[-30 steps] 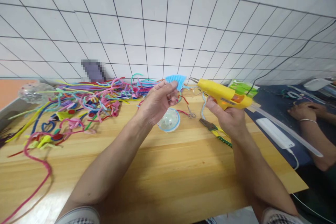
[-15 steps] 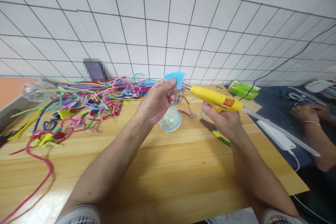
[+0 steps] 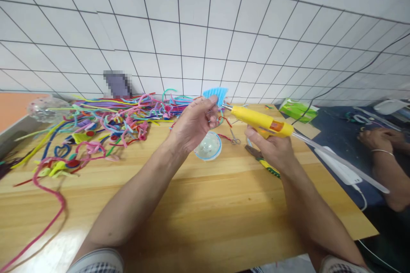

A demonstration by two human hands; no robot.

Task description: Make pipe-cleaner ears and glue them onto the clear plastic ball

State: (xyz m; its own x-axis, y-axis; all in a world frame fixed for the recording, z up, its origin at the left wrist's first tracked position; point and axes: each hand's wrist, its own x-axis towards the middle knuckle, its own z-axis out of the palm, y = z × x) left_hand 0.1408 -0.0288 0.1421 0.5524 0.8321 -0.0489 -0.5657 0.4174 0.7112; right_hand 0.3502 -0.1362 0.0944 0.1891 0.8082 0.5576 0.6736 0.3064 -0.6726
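Note:
Between the thumb and fingers of my left hand (image 3: 199,117) is a light blue, ridged, fan-shaped piece (image 3: 217,94), held up above the table. My right hand (image 3: 272,145) is wrapped round the handle of a yellow glue gun (image 3: 256,118), a long clear glue stick (image 3: 339,162) poking out of its back. The metal nozzle points left, at or very near the lower right edge of the blue piece; whether they touch I cannot tell. Below my left hand sits a clear round dome (image 3: 209,146) with a blue rim. Pliers (image 3: 263,161) lie beneath my right hand.
Small scissors (image 3: 235,137) rest behind the dome. Tangled colourful pipe cleaners (image 3: 105,123) cover the table's left and back. A green packet (image 3: 297,111) stands at the back right, near a white power strip (image 3: 339,166). Another person's hands (image 3: 374,140) rest at the far right.
Both hands keep their grips, almost still. The glue gun has tilted a little, its back end slightly higher and further left. The whole view has shifted slightly.

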